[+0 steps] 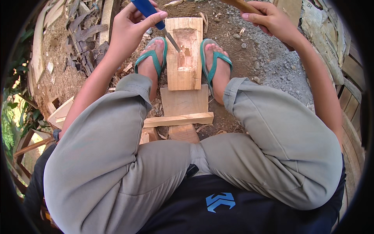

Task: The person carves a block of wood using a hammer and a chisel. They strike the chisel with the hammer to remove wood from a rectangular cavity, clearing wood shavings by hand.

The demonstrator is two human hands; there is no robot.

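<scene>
My left hand (pixel 137 24) is closed round the blue handle of a chisel (pixel 171 40), whose blade slants down with its tip in the recess of a wooden block (pixel 172 80). Rough, splintered wood lines that rectangular recess, and a small darker hole shows near its middle. My right hand (pixel 269 19) grips the wooden handle of a tool (pixel 240 4) up at the top edge; its head lies out of the picture. The block rests between my two feet in green flip-flops (pixel 163 56), close beside both.
Below the block lie a flat board (pixel 185 101), a narrow strip of wood (pixel 179 119) and smaller offcuts (pixel 183 133). Bark and wood scraps (pixel 83 37) cover the ground at left. Grey gravel (pixel 280 74) spreads at right, beside stacked planks (pixel 352 72).
</scene>
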